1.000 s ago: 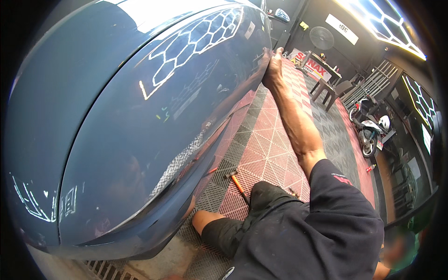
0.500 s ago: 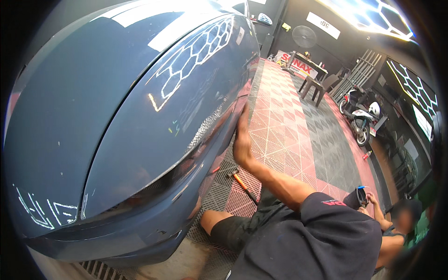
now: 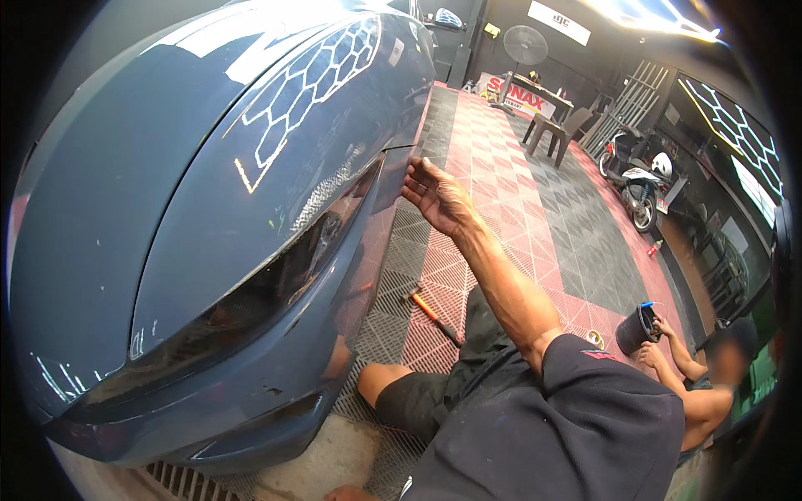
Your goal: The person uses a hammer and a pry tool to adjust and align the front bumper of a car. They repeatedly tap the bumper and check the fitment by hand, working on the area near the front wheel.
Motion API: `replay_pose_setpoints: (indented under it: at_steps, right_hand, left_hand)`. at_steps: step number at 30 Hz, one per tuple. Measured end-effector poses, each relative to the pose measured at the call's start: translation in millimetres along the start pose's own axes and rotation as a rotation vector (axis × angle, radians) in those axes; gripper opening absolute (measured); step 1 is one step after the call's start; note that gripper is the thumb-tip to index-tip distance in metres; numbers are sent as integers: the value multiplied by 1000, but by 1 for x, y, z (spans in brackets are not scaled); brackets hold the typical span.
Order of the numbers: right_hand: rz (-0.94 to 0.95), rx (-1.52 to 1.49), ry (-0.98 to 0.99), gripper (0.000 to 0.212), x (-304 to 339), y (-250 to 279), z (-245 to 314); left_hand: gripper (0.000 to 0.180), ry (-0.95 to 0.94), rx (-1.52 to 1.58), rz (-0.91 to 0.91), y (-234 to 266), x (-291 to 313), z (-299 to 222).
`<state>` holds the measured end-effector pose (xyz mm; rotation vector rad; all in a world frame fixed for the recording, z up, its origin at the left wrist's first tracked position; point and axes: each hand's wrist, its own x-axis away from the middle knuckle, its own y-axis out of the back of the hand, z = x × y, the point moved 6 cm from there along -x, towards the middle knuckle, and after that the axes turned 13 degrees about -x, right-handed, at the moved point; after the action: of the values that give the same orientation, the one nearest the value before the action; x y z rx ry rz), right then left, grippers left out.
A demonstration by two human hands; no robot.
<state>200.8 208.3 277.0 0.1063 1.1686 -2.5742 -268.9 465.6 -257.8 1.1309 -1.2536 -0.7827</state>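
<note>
My right hand [image 3: 436, 199] is raised beside the dark blue-grey car [image 3: 276, 175], just behind the tip of its dark headlight [image 3: 276, 292]. Its palm shows and the fingers bend loosely, holding nothing. The fingertips are close to the car's side; whether they touch it I cannot tell. At the lower edge a sliver of skin [image 3: 347, 493] shows, perhaps my left hand, with no fingers visible. A hammer [image 3: 434, 316] with an orange and black handle lies on the floor tiles below my right forearm. Pale scuffs [image 3: 327, 196] mark the panel above the headlight.
At the right, another person [image 3: 710, 384] sits low with both hands at a black bucket [image 3: 637, 330]. A roll of tape [image 3: 595, 338] lies near it. Farther off are a motorbike [image 3: 639, 188], a chair [image 3: 555, 134], a table and a standing fan [image 3: 525, 46]. A floor grate [image 3: 192, 483] runs under the bumper.
My right hand has come away from lying along the car's side, its palm now turned into view and fingers bent. The view has shifted, and the skin at the lower edge has appeared.
</note>
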Motion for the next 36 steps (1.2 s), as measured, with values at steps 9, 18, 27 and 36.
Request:
replay_pose_setpoints:
  at_steps: [9, 18, 27, 36]
  right_hand:
    - [8, -7, -92, 29, -7, -13, -11]
    - [47, -34, -142, 33, -13, -13, -11]
    - [52, -30, -258, 46, -17, -5, -9]
    - [86, -204, -335, 44, -23, 0, -21]
  left_hand:
    - [59, 18, -17, -7, 2, -2, 11]
    - [57, 66, -32, -38, 8, -4, 25]
    - [56, 147, -68, -100, 28, -5, 67]
    - [55, 247, 113, -14, 61, -36, 163]
